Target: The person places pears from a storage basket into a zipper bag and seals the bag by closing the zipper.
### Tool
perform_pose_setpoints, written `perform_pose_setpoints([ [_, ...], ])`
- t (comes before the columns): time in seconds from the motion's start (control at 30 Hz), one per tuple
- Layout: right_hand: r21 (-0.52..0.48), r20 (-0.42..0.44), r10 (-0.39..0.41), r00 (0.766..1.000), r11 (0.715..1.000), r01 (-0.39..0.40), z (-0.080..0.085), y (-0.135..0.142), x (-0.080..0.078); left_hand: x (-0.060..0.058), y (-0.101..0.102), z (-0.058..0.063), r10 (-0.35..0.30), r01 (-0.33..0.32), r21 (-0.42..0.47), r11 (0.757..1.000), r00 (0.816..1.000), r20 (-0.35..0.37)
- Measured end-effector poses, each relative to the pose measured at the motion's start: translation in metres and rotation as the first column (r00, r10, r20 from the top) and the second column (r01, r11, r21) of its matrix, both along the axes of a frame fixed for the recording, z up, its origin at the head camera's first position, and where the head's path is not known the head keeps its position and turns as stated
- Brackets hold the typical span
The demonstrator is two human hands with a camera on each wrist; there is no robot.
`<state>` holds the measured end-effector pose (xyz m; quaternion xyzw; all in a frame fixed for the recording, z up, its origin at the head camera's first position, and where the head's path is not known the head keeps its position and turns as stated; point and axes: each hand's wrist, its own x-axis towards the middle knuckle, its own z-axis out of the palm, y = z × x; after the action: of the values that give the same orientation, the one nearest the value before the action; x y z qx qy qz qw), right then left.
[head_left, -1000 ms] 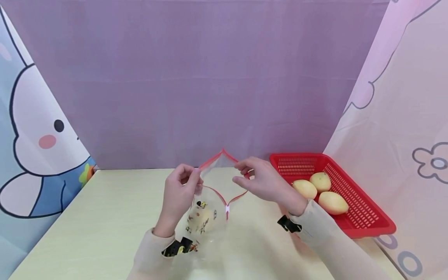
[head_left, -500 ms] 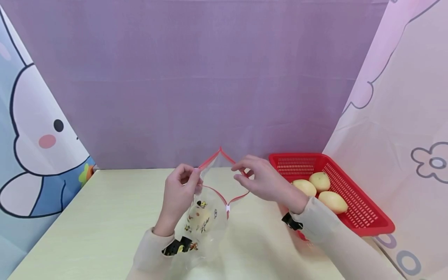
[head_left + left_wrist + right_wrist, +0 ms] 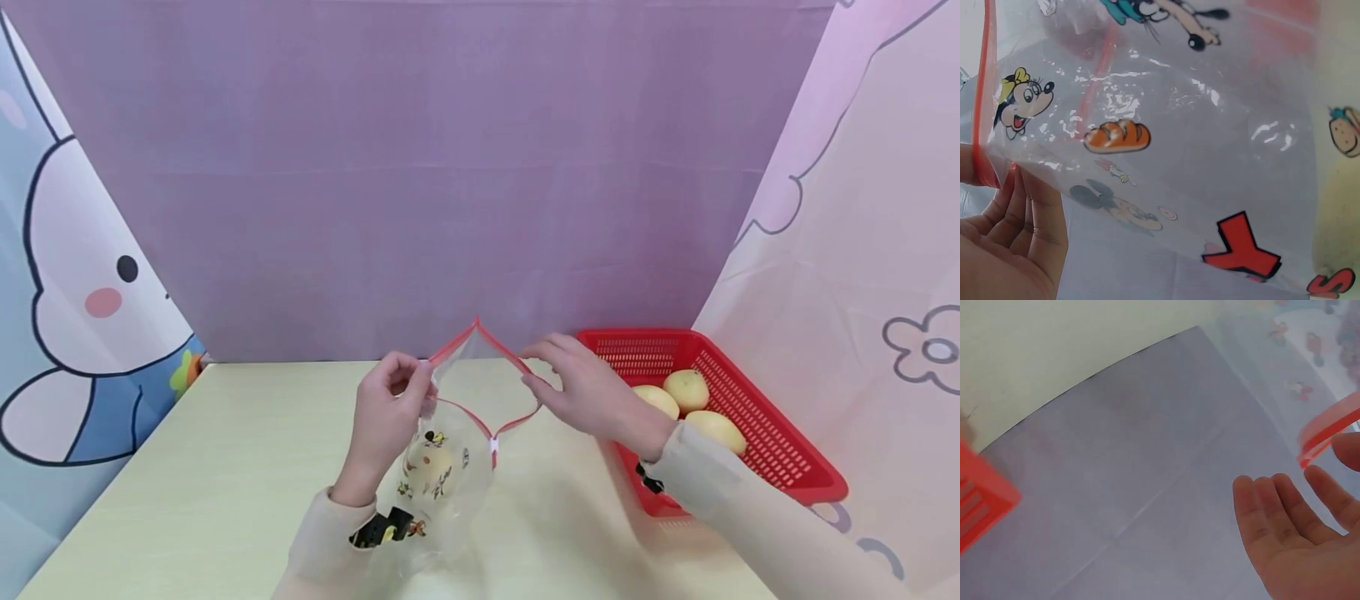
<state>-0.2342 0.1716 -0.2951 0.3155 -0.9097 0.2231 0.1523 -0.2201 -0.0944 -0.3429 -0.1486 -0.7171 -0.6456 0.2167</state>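
A clear zip bag (image 3: 461, 508) with red zip edges, cartoon prints and a white slider (image 3: 493, 445) stands with its mouth spread in the head view. Inside lies one pale yellow fruit (image 3: 433, 468). My left hand (image 3: 386, 408) pinches the left edge of the mouth between thumb and fingers; the left wrist view shows this hand (image 3: 1019, 244) at the red zip strip (image 3: 985, 112). Beside the right edge is my right hand (image 3: 588, 396), fingers loosely extended. In the right wrist view its thumb and fingers are spread near the red edge (image 3: 1329, 425), not gripping it.
On the right of the pale table (image 3: 247, 467) stands a red plastic basket (image 3: 795, 450) holding several pale yellow, pear-like fruits (image 3: 716, 432). My right forearm passes over its near side. A purple cloth (image 3: 480, 167) hangs behind the table, with printed cloths at both sides.
My right hand has let go of the bag's edge and moved slightly right, its fingers loosening. The mouth stays spread. My left hand keeps its pinch and has hardly moved.
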Motion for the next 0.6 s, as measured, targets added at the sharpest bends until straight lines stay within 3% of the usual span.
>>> perform_pose_setpoints([
  [0.37,0.178,0.063,-0.138,0.988,0.976,0.124,-0.005,0.03,-0.014,0.0,0.0,0.0,0.019,-0.02,-0.025,0.999,1.0,-0.007],
  [0.6,0.213,0.083,-0.23,0.97,0.954,0.209,-0.013,0.05,-0.028,0.001,0.0,0.0,0.013,-0.013,-0.022,1.0,1.0,-0.007],
])
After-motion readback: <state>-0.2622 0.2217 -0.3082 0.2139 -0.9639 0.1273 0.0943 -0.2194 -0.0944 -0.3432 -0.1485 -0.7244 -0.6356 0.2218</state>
